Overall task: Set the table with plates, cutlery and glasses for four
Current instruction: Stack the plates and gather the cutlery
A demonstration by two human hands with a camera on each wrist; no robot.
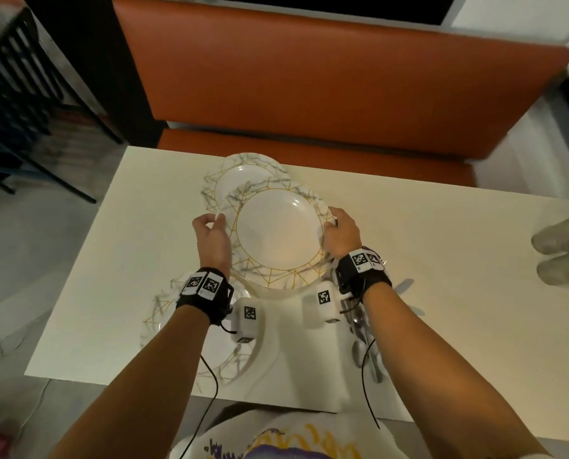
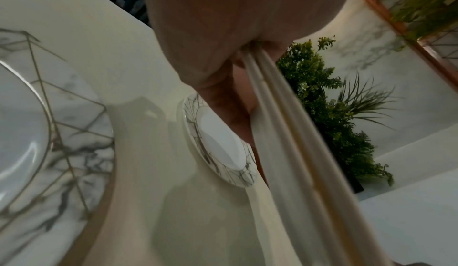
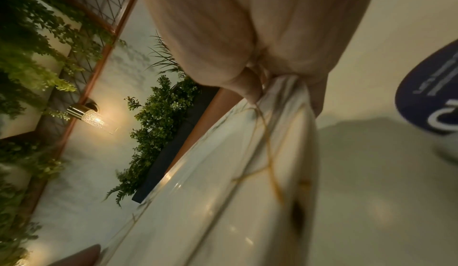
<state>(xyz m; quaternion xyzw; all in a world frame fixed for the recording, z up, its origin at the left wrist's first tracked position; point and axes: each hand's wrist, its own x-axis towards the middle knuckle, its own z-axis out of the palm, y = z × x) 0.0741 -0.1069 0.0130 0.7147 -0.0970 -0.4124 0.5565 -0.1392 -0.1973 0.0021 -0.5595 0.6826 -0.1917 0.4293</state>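
Observation:
Both hands hold up two stacked white plates (image 1: 278, 230) with grey marbling and gold lines above the middle of the white table (image 1: 104, 260). My left hand (image 1: 215, 221) pinches their left rim; in the left wrist view two rims (image 2: 285, 133) run side by side out of that hand (image 2: 210, 35). My right hand (image 1: 332, 220) grips the right rim, and the top plate (image 3: 223, 192) fills the right wrist view below that hand (image 3: 247, 35). One matching plate (image 1: 243, 173) lies at the far edge, another (image 1: 164, 313) under my left forearm. Cutlery (image 1: 362, 329) lies under my right wrist.
An orange bench (image 1: 309, 94) runs along the table's far side and a black chair (image 1: 21, 94) stands at the left. A blurred grey shape (image 1: 564, 253) sits at the right edge. A dark blue object with white lettering (image 3: 431, 94) lies on the table right of my hand.

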